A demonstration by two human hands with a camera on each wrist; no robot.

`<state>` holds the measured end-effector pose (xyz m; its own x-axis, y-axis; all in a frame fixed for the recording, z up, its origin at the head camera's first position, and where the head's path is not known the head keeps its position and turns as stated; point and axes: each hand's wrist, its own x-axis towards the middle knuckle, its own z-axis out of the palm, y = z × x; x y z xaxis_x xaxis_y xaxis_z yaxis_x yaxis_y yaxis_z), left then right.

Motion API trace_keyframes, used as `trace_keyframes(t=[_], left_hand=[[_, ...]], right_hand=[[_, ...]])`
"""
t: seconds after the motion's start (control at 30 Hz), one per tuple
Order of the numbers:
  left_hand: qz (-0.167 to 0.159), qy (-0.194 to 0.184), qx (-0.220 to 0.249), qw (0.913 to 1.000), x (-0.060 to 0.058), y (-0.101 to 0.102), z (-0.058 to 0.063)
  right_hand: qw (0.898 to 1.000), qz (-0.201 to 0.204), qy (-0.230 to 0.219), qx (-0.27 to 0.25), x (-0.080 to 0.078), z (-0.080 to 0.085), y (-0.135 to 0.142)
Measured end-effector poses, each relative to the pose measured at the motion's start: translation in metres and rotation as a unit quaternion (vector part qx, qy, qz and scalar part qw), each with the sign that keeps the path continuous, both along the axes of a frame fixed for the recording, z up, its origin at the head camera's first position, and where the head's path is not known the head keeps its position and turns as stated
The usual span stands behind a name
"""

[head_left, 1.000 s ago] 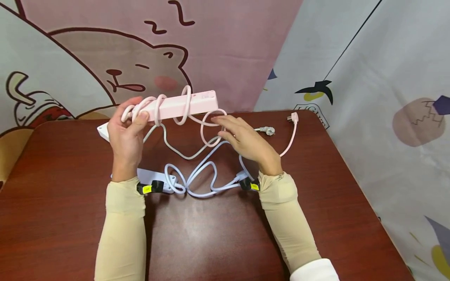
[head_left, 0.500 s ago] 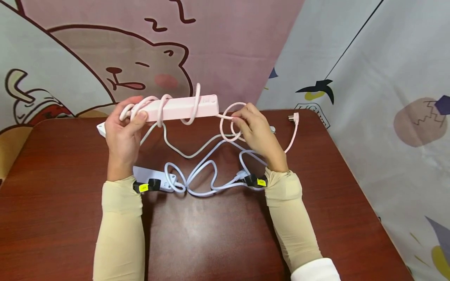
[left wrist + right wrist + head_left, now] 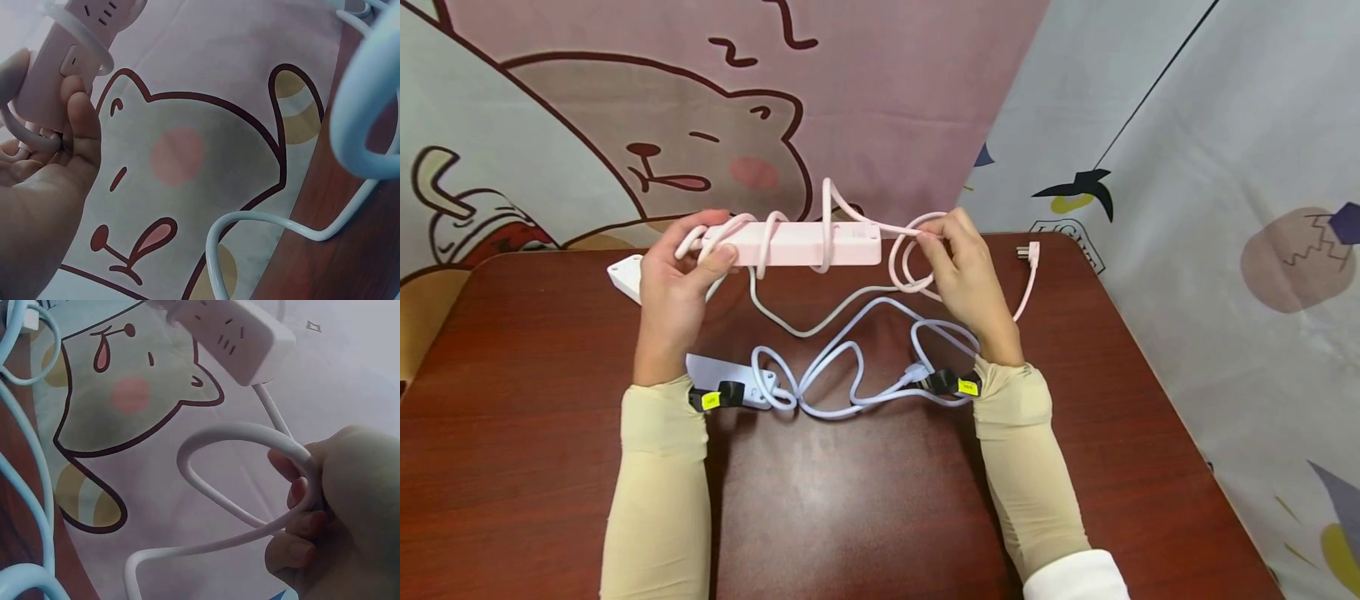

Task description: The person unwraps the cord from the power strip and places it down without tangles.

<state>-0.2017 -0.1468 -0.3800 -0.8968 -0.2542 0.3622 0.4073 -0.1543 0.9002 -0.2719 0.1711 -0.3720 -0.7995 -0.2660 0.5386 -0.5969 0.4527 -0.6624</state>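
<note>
My left hand (image 3: 679, 287) grips the left end of a pink power strip (image 3: 797, 243), held level above the table's back part. Its pink cord (image 3: 767, 242) loops loosely round the strip several times. To the right of the strip, my right hand (image 3: 966, 275) pinches that cord, which runs taut-looking from the strip's far side and hangs in coils below the fingers. In the left wrist view, the strip's switch (image 3: 73, 60) shows beside the fingertips. Sockets on the strip (image 3: 240, 340) face the right wrist view. The pink plug (image 3: 1033, 250) lies at the table's back right.
A bluish power strip (image 3: 726, 379) lies on the brown table (image 3: 835, 517), its cord (image 3: 827, 412) in loose loops to the right. Behind my left hand lies a white power strip (image 3: 627, 277) with a white cord (image 3: 801, 333). A printed curtain (image 3: 880, 100) hangs behind the table.
My right hand has gone from open fingers near the coils to pinching the pink cord, and has moved right. The wrap nearest the strip's right end has shifted right. The strip now sits more level.
</note>
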Motion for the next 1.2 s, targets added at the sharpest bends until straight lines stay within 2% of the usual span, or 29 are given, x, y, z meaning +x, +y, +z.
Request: trace_keyframes(t=[0.17, 0.3, 0.47, 0.67, 0.83, 0.97, 1.2], left_hand=[[0.019, -0.01, -0.062, 0.9978, -0.001, 0.0, -0.002], [0.042, -0.023, -0.083, 0.9954, -0.002, 0.001, -0.003], [0.097, -0.033, -0.095, 0.9902, -0.003, 0.002, -0.004], [0.139, -0.025, -0.067, 0.9877, -0.007, 0.002, -0.006], [0.166, 0.004, -0.025, 0.9858, -0.008, 0.002, -0.005], [0.163, 0.033, 0.015, 0.986, -0.008, 0.002, -0.003], [0.149, 0.05, 0.043, 0.9866, -0.007, 0.0, -0.003]], right_hand=[[0.999, 0.006, -0.003, -0.042, 0.002, 0.004, 0.002], [0.998, 0.027, -0.022, -0.052, 0.005, 0.008, 0.004], [0.995, 0.057, -0.05, -0.059, 0.009, 0.01, 0.007], [0.994, 0.084, -0.045, -0.062, 0.01, 0.011, 0.007], [0.992, 0.113, -0.055, -0.024, 0.01, 0.012, 0.01], [0.989, 0.127, -0.075, 0.0, 0.008, 0.009, 0.011], [0.99, 0.107, -0.091, 0.014, 0.005, 0.004, 0.009]])
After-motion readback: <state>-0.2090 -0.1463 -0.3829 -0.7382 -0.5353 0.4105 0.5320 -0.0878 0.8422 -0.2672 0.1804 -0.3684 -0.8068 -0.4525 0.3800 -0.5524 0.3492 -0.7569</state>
